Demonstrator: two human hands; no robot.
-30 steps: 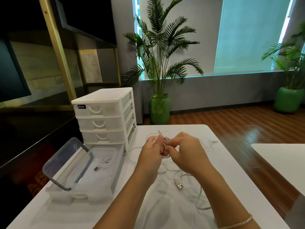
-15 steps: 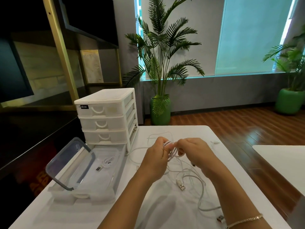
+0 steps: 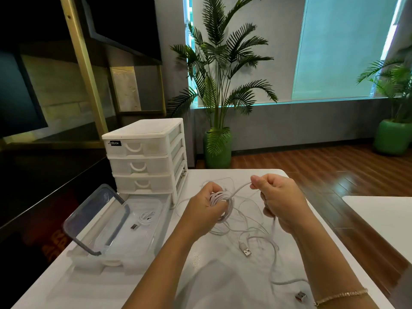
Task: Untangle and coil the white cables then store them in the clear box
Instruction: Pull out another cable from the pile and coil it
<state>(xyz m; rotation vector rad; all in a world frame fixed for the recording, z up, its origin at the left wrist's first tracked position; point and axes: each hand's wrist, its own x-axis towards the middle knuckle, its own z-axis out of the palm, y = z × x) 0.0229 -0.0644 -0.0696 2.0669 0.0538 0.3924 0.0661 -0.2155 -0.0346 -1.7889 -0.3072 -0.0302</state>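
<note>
Left hand [image 3: 206, 209] grip clenched round a small coil of white cable [image 3: 220, 200], held above the surface [image 3: 124, 288]. Right hand [image 3: 282, 202], just right of the coil, pinches the same cable's free run between thumb and fingers; cable spans the gap between hands. Loose white cables [image 3: 249, 230] lie tangled on the surface under and right of the coil, one USB plug [image 3: 245, 250] below it, another plug [image 3: 301, 296] by the right wrist. Clear box [image 3: 124, 233] sits left of the coil, lid [image 3: 93, 217] propped open, one coiled cable [image 3: 146, 217] already inside. White drawer unit [image 3: 145, 157] behind the box, touching it.
</note>
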